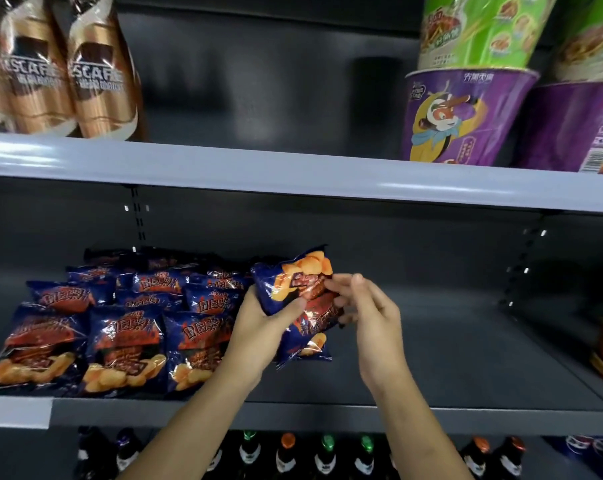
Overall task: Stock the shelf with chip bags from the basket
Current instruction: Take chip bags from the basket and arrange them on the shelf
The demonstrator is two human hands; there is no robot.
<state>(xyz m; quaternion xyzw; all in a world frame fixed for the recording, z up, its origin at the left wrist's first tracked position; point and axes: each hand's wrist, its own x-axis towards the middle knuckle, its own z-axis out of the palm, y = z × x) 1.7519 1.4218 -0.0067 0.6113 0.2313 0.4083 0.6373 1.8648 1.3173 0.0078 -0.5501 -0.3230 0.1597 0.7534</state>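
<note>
Fingers (343, 284) of right hand (372, 320) pinch the right edge of a blue chip bag (293, 282); left hand (258, 327) grips its left side, thumb across the front. Bag is tilted, just above the middle shelf (449, 358), right beside the stocked rows of same bags (120, 341). Noodle cups (466, 116) on the shelf above, bottles (286, 455) below.

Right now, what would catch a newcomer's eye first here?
First, the left hand and right hand gripping the blue held bags over the centre of the shelf. Next, the stocked bags in rows on its left side, and the purple cups at upper right.
</note>
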